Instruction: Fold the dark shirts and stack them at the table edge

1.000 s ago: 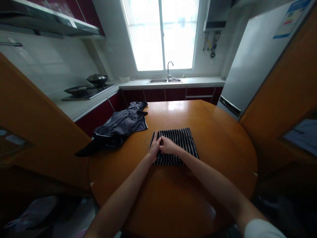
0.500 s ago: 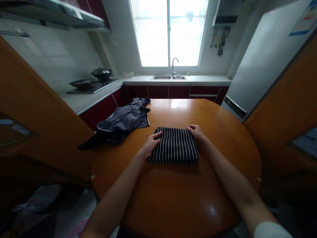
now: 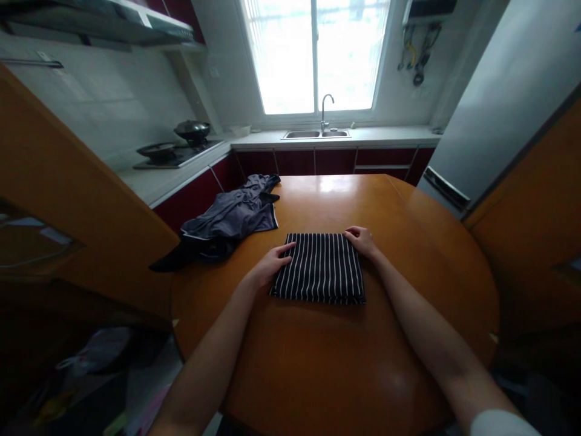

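A folded black cloth with white stripes lies flat on the round wooden table, roughly square, its layered edge toward me. My left hand rests at its left side, thumb and forefinger stretched apart onto the top layer. At the far right corner, my right hand has its fingers drawn together on the cloth's edge. Some of the fingers of both hands are hidden from view. Farther left, a crumpled grey and black garment lies on the table, part of it hanging past the edge.
Behind the table runs a counter with a double sink and a tap. A hob with a wok and a frying pan is at the left. A tall fridge stands on the right.
The camera view has shifted slightly. My left hand has slid a little outward along the cloth's left side, and the top layer lies a bit flatter. My right hand stays at the far corner.
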A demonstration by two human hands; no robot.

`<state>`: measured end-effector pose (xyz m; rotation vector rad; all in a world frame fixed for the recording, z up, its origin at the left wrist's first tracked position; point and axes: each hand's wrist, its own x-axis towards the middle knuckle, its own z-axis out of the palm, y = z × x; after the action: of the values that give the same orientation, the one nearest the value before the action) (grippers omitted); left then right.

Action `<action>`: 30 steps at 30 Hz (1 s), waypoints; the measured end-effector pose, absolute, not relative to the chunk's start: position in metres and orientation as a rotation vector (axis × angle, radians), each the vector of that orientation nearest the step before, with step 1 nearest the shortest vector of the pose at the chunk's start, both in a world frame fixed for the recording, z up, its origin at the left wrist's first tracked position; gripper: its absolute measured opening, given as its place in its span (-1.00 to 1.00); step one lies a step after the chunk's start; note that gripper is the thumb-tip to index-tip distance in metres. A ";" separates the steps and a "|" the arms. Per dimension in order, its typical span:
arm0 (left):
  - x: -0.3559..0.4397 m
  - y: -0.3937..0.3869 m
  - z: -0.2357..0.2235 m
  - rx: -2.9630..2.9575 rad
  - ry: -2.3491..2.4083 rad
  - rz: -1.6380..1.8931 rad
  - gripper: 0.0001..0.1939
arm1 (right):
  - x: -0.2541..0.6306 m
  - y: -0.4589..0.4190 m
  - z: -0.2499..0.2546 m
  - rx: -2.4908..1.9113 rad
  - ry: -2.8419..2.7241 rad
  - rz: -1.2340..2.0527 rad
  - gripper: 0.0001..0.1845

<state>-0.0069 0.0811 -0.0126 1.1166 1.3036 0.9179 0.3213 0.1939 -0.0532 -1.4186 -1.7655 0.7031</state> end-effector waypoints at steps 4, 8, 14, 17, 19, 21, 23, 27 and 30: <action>-0.018 0.091 -0.016 1.433 1.621 1.043 -0.49 | 0.321 0.189 -0.051 -1.398 -1.783 0.679 -0.74; 0.000 0.096 -0.008 1.733 1.820 1.153 -0.54 | 0.320 0.185 -0.047 -1.411 -1.822 0.639 -0.76; 0.062 0.100 -0.014 2.225 1.629 0.713 -0.47 | 0.321 0.183 -0.049 -1.383 -1.843 0.607 -0.74; 0.059 0.101 -0.028 2.221 1.787 0.521 -0.42 | 0.321 0.182 -0.052 -1.383 -1.842 0.589 -0.71; 0.048 0.101 -0.034 2.215 1.840 0.450 -0.41 | 0.321 0.182 -0.053 -1.414 -1.854 0.569 -0.71; 0.039 0.100 -0.035 2.212 1.864 0.417 -0.41 | 0.320 0.182 -0.051 -1.459 -1.861 0.540 -0.71; 0.034 0.100 -0.033 2.210 1.871 0.408 -0.42 | 0.320 0.182 -0.047 -1.518 -1.839 0.511 -0.71; 0.036 0.101 -0.032 2.192 1.861 0.429 -0.43 | 0.312 0.172 -0.033 -1.665 -1.725 0.323 -0.70; 0.035 0.103 -0.035 2.194 1.855 0.455 -0.44 | 0.294 0.153 -0.026 -1.588 -1.893 0.259 -0.61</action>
<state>0.0352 0.1026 -0.0348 2.1941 1.8547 0.4554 0.2945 0.1533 -0.0257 -1.5879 -1.8930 0.2589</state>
